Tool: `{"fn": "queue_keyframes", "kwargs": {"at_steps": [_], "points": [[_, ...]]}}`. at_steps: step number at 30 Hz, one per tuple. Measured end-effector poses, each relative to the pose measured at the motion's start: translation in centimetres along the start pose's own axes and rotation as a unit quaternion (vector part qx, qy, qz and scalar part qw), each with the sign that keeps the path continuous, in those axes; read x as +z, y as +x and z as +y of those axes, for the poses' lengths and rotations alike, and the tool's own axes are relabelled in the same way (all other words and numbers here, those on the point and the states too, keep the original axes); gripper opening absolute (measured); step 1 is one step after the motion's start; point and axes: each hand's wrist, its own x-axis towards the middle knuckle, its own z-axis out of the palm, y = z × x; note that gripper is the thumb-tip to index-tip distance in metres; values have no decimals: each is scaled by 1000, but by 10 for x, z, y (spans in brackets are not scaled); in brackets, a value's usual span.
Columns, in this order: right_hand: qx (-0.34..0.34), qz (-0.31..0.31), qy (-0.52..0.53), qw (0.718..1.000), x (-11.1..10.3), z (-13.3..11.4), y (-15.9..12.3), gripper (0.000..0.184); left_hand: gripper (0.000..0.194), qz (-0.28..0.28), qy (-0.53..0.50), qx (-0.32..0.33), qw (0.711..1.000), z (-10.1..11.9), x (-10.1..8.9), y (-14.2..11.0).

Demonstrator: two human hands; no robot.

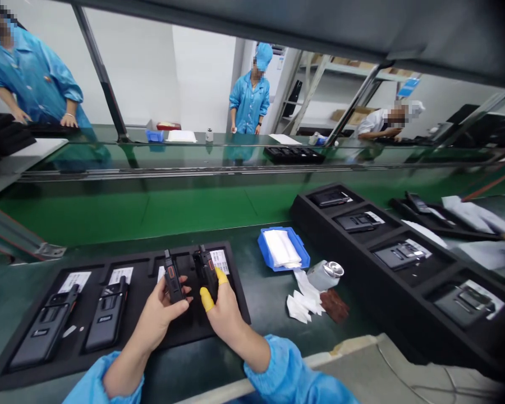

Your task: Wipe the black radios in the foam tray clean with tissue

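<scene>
My left hand is closed around a black handheld radio with a stubby antenna and an orange side button, held on edge over a black foam tray. In my right hand, thumb and forefinger wear yellow finger cots and grip a second black radio, tilted at the tray's right-hand slot. Two more radios, a left one and its neighbour, lie in the tray's left slots. White printed labels sit at the slots' upper ends.
Right of the tray are a blue bin of white wipes, a metal can, crumpled tissues and a brown cloth. A tall stack of black foam trays holds several devices. Co-workers stand across the green line.
</scene>
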Motion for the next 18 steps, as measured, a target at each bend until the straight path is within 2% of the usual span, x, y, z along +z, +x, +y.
{"fn": "queue_keyframes", "kwargs": {"at_steps": [10,14,16,18], "points": [[-3,-23,0,1000,-3,-5,-2,54,70,23,48,4,999,-5,-5,6],[42,-3,94,995,-6,-8,4,56,70,55,33,-6,998,-8,-11,11],[101,-2,234,967,-8,-10,9,58,63,72,13,-34,997,-10,-16,14],[179,-24,408,895,-10,-12,15,61,47,86,-2,-54,995,-10,-20,17]]}}
